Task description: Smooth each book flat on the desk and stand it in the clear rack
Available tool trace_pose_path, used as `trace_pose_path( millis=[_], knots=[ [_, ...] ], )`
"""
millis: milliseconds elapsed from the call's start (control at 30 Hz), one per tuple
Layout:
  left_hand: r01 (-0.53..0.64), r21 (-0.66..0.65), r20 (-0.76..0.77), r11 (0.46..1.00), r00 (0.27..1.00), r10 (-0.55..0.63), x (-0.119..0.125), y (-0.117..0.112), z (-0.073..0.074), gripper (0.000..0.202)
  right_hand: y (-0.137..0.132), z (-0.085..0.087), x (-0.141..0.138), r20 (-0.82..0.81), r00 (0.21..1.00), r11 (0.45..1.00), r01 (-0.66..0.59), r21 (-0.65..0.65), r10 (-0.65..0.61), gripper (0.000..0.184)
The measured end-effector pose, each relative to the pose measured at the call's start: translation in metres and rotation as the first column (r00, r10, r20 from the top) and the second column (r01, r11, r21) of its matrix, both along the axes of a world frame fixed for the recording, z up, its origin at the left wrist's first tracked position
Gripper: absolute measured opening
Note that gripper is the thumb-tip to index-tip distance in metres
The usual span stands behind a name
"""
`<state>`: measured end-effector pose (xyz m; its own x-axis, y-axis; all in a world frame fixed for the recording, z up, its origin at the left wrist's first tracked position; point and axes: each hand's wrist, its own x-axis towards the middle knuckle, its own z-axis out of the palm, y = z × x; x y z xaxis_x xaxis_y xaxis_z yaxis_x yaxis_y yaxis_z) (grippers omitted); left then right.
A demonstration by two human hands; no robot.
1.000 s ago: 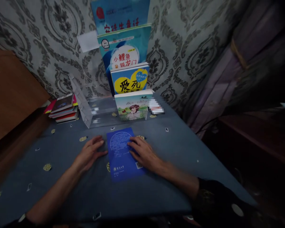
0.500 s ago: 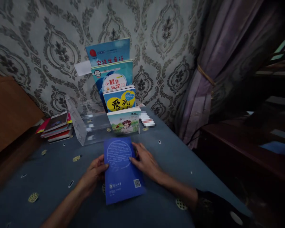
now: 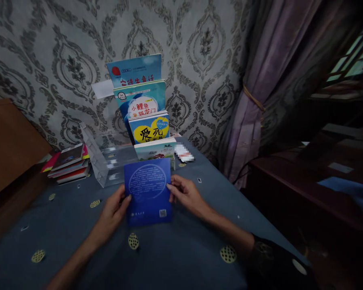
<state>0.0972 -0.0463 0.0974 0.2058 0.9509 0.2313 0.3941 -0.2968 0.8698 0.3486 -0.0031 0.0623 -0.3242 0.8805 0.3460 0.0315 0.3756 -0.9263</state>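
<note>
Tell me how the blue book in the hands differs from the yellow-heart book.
The blue book is held between the left hand and right hand; the yellow-heart book stands in the clear rack. The blue book shows small pale print, the yellow-heart book large black characters. Both covers show blue.

Smooth paper blue book (image 3: 148,191), glossy plastic rack (image 3: 94,157), cloth curtain (image 3: 254,90)
</note>
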Motion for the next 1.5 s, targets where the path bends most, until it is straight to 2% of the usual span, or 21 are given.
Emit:
trace_pose_path(
  millis=[67, 133, 267, 333, 433, 567, 667, 833, 1067, 1167, 1267, 1433, 1500],
  knots=[
    [-0.023, 0.074, -0.007, 0.997, 1.000, 0.023, 0.002, 0.003, 0.005, 0.032, -0.001, 0.009, 0.001, 0.022, 0.995, 0.989, 0.092, 0.114, -0.095, 0.020],
    [-0.042, 0.120, 0.004, 0.992, 0.999, 0.042, 0.004, 0.006, 0.004, 0.030, -0.002, 0.013, 0.002, 0.052, 0.983, 0.968, 0.161, 0.192, -0.173, 0.019],
    [-0.033, 0.114, 0.049, 0.993, 0.998, 0.028, 0.006, 0.014, -0.013, 0.030, -0.006, 0.003, 0.005, 0.144, 0.974, 0.957, 0.131, 0.260, -0.172, 0.019],
    [-0.024, 0.150, 0.028, 0.988, 0.999, 0.020, 0.006, 0.020, -0.016, 0.027, -0.003, -0.001, 0.007, 0.186, 0.967, 0.947, 0.115, 0.299, -0.176, 0.019],
    [-0.015, 0.278, -0.049, 0.961, 0.998, 0.029, 0.010, 0.034, -0.002, 0.023, 0.011, 0.008, 0.011, 0.179, 0.959, 0.926, 0.149, 0.346, -0.221, 0.019],
    [-0.051, 0.503, -0.140, 0.863, 0.980, 0.140, 0.024, 0.064, 0.030, 0.021, 0.045, 0.034, 0.017, 0.093, 0.946, 0.870, 0.243, 0.429, -0.310, 0.020],
    [-0.092, 0.597, -0.128, 0.797, 0.970, 0.207, 0.036, 0.088, 0.038, 0.022, 0.067, 0.045, 0.019, 0.050, 0.936, 0.838, 0.287, 0.465, -0.348, 0.021],
    [-0.174, 0.604, -0.094, 0.777, 0.954, 0.286, 0.045, 0.111, 0.021, 0.017, 0.087, 0.038, 0.021, 0.076, 0.931, 0.831, 0.280, 0.481, -0.358, 0.020],
    [-0.172, 0.585, -0.195, 0.793, 0.919, 0.343, 0.042, 0.121, -0.001, 0.015, 0.100, 0.021, 0.025, 0.183, 0.902, 0.841, 0.270, 0.468, -0.391, 0.018],
    [-0.187, 0.570, -0.268, 0.800, 0.878, 0.397, 0.042, 0.123, -0.009, 0.013, 0.103, 0.015, 0.027, 0.226, 0.857, 0.812, 0.308, 0.496, -0.463, 0.014],
    [-0.208, 0.554, -0.314, 0.806, 0.844, 0.434, 0.043, 0.122, -0.017, 0.011, 0.105, 0.008, 0.028, 0.195, 0.831, 0.788, 0.380, 0.484, -0.521, 0.009],
    [-0.278, 0.495, -0.323, 0.823, 0.820, 0.472, 0.045, 0.121, -0.021, 0.003, 0.109, -0.002, 0.027, 0.145, 0.833, 0.795, 0.437, 0.421, -0.534, 0.023],
    [-0.293, 0.472, -0.335, 0.831, 0.813, 0.477, 0.045, 0.121, -0.020, 0.006, 0.110, -0.005, 0.026, 0.140, 0.832, 0.793, 0.441, 0.421, -0.537, 0.028]
  ],
)
